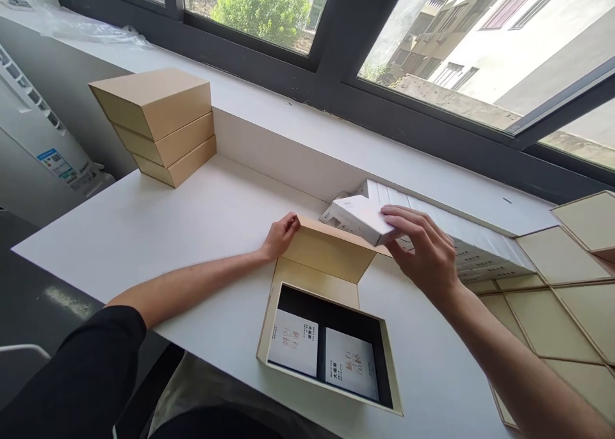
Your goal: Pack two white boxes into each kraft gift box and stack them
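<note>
My left hand (281, 236) is closed on the upper left corner of the raised lid (331, 250) of a tan gift box. The box (394, 388) stands open on the table in front of me, with a black lining. Inside lie two small white printed cartons, a left one (294, 343) and a right one (350, 365), side by side with a dark gap between them. My right hand (425, 250) grips a white carton (362, 218) by its right end, raised and tilted above the lid's far edge. Part of the row of white cartons behind is hidden by this hand.
Rows of stacked white cartons (485, 250) stand along the sill wall. Three closed tan boxes (168, 115) are piled at the table's far left. Several open tan boxes (557, 253) fill the right side. Crumpled clear plastic (96, 32) lies on the window sill.
</note>
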Tool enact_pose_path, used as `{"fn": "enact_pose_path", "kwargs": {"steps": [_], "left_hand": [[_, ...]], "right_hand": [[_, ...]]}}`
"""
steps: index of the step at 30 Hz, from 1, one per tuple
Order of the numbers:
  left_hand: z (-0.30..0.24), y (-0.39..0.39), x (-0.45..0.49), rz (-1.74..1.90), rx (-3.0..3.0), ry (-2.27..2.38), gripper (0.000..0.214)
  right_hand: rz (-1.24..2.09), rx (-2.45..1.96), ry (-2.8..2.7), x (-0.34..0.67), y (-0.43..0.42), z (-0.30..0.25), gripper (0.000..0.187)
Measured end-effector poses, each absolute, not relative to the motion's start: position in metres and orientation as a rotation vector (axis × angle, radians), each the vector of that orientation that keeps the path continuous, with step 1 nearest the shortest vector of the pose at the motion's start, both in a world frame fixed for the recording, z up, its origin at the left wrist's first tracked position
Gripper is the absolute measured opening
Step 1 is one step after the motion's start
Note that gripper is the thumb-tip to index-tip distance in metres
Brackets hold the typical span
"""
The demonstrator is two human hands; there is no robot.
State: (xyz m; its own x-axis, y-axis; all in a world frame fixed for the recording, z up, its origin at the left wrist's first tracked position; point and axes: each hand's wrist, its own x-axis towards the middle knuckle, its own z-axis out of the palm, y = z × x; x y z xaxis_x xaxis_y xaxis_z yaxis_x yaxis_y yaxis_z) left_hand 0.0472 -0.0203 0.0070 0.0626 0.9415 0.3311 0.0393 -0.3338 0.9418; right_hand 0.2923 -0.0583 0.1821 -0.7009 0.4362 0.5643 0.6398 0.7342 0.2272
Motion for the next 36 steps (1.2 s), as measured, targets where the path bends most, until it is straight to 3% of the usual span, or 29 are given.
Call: {"fn": "enact_pose_path", "kwargs": {"steps": [3, 12, 17, 23, 27, 36], "left_hand": [[0.007, -0.022, 0.046, 1.385, 1.515, 1.035, 0.037], [0.006, -0.025, 0.043, 1.428, 1.547, 1.09, 0.045], [0.006, -0.026, 0.043, 1.441, 1.551, 1.085, 0.044], [0.007, -0.026, 0.041, 1.457, 1.556, 1.076, 0.045], [0.007, -0.026, 0.041, 1.436, 1.557, 1.103, 0.047], [0.006, -0.025, 0.043, 1.432, 1.568, 1.062, 0.049]], "right_hand": [[-0.415, -0.699, -2.515, 0.296, -0.111, 0.175, 0.056], [-0.308, -0.667, -2.798, 0.331, -0.196, 0.122, 0.046], [-0.179, -0.702, -2.868, 0.344, -0.209, 0.115, 0.042], [0.052, -0.782, -2.812, 0.292, -0.204, 0.121, 0.039], [0.235, -0.728, -2.91, 0.264, -0.198, 0.108, 0.022], [0.518, -0.758, -2.972, 0.264, -0.202, 0.096, 0.037]]}}
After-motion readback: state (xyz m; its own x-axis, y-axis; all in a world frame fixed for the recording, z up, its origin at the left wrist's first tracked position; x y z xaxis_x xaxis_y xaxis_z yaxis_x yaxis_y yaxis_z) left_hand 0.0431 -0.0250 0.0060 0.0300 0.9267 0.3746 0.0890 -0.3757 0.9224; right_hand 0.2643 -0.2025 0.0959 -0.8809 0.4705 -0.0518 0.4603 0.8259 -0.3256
